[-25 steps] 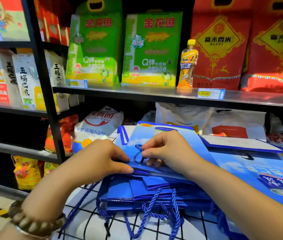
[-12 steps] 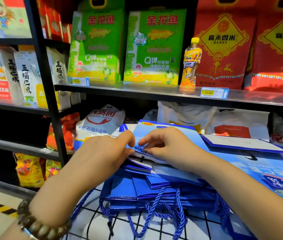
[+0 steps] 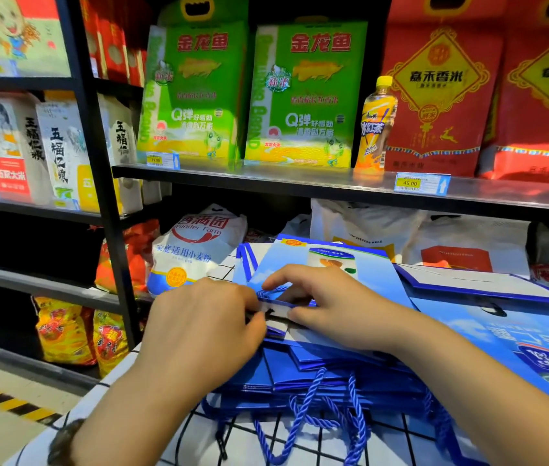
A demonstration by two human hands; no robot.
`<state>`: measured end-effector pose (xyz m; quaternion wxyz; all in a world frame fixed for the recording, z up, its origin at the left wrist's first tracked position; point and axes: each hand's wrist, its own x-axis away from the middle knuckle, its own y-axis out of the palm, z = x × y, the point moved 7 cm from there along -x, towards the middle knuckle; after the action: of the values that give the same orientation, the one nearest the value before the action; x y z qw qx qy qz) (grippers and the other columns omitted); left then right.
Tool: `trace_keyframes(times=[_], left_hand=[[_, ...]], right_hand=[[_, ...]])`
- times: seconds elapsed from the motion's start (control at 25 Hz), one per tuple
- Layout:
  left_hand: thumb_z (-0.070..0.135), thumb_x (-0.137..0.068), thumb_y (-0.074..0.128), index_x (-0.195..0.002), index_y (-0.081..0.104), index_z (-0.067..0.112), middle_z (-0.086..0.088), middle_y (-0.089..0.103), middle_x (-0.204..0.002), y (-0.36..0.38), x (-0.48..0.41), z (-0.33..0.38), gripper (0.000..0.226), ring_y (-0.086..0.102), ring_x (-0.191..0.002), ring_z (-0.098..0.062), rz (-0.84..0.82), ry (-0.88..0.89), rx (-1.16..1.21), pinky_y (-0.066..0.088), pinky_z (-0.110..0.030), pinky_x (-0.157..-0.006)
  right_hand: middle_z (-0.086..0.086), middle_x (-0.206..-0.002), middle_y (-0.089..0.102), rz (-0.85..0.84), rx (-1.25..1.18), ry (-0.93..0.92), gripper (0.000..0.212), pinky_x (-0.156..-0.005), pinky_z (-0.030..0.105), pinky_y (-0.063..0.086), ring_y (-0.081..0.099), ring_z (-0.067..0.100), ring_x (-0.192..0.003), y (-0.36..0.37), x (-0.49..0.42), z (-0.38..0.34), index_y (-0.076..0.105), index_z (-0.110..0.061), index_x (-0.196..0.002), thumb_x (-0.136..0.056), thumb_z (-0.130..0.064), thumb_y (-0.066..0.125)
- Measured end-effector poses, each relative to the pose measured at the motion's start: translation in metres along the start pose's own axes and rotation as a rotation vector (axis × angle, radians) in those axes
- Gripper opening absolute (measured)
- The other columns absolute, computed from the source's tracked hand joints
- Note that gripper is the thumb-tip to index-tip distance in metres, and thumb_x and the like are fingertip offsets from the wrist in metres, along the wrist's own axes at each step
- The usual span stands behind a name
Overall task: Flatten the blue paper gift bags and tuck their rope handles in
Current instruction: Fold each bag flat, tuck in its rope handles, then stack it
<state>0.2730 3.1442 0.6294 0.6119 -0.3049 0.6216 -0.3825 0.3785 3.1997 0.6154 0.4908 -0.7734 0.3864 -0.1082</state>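
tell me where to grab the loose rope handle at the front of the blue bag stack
Pinch the rope handle at the free curve of its loop, coming from the near side. Its ends vanish into the stack, while the loop lies in the open on the checked cloth, so fingers can close round it there. The left hand and right hand pinch the top bag.

At a store shelf (image 3: 333,188) stocked with green rice boxes (image 3: 303,95), the mouth of the top gift bag (image 3: 370,269) on a stack of flattened blue bags (image 3: 303,371) is pinched by the left hand (image 3: 199,327), while its rope handle (image 3: 271,292) is covered by the right hand's (image 3: 326,304) bent fingers.
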Motion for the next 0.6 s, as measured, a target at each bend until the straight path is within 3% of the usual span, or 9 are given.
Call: trace_keyframes(times=[0.12,0.32,0.44,0.6], left_hand=[[0.061,-0.085,0.043,-0.103,0.06,0.034,0.005,0.064,-0.092,0.012,0.002,-0.002,0.038,0.058,-0.089,-0.015,-0.019,-0.161,-0.131,0.035,-0.026,-0.059],[0.04,-0.094,0.041,-0.111,0.055,0.031,0.005,0.057,-0.108,0.02,0.002,0.018,0.024,0.053,-0.105,-0.023,-0.015,-0.095,-0.263,0.032,-0.035,-0.086],[0.03,-0.097,0.035,-0.121,0.047,0.03,0.007,0.052,-0.119,0.028,0.003,0.018,0.027,0.044,-0.12,-0.02,-0.024,-0.055,-0.196,0.016,-0.04,-0.109],[0.03,-0.098,0.03,-0.11,0.049,0.03,0.007,0.056,-0.113,0.029,0.004,0.011,0.022,0.051,-0.105,-0.017,-0.157,0.03,-0.011,0.024,-0.028,-0.102]], right_hand=[[-0.002,-0.112,0.067,0.014,-0.002,0.019,0.036,-0.088,0.031,0.046,0.059,0.013,-0.099,0.001,0.0,0.002,0.052,-0.031,-0.113,-0.087,-0.006,0.05],[-0.002,-0.107,0.07,0.061,-0.087,0.017,0.033,-0.085,0.033,0.049,0.063,0.013,-0.092,-0.002,0.001,0.0,0.052,-0.03,-0.109,-0.088,-0.005,0.05],[-0.002,-0.104,0.07,0.05,-0.074,0.009,0.025,-0.084,0.036,0.049,0.06,0.014,-0.09,0.0,0.002,0.001,0.055,-0.027,-0.11,-0.089,-0.014,0.054],[-0.007,-0.108,0.067,0.018,0.049,0.027,0.029,-0.087,0.037,0.047,0.058,0.015,-0.1,0.008,0.005,0.006,0.054,-0.036,-0.109,-0.088,-0.015,0.052]])
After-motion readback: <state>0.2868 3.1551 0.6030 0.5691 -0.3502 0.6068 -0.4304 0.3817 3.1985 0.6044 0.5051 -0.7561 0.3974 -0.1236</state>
